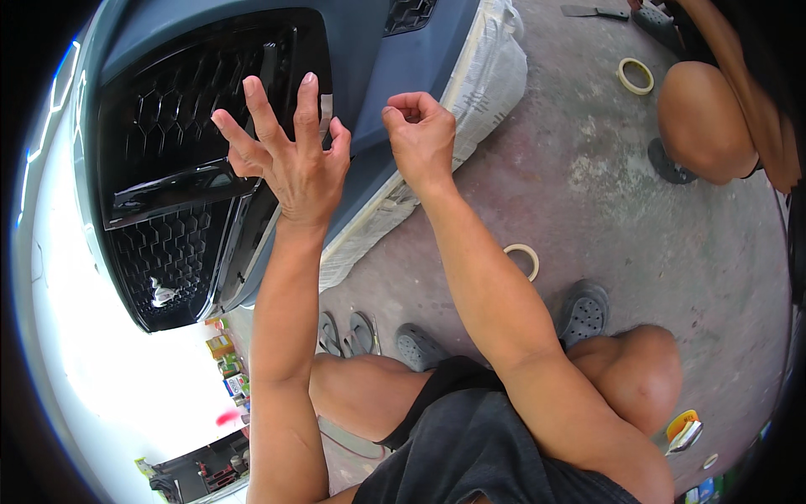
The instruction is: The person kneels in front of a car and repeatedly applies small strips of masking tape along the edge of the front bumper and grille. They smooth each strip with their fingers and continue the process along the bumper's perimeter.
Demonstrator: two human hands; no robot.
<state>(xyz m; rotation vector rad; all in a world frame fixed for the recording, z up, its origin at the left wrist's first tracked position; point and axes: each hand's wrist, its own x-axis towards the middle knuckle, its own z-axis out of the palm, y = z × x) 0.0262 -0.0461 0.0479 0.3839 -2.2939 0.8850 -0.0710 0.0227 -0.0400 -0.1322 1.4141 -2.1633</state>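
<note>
Currently, left hand (298, 172): fingers spread, in front of black grille (176, 109).
Right hand (422, 141): fingertips drawn together; whether anything is held cannot be determined.
Pale strip (327, 106): at grille edge, left of right hand, nearer left hand; long axis roughly vertical in view.

The floor (604, 231) was grey and hard, with a reddish tint and some pale worn patches. On the left, a white area (96, 344) was very bright, and thin light strips (40, 143) shone above it. Colourful packages (223, 353) stood nearby.
</note>
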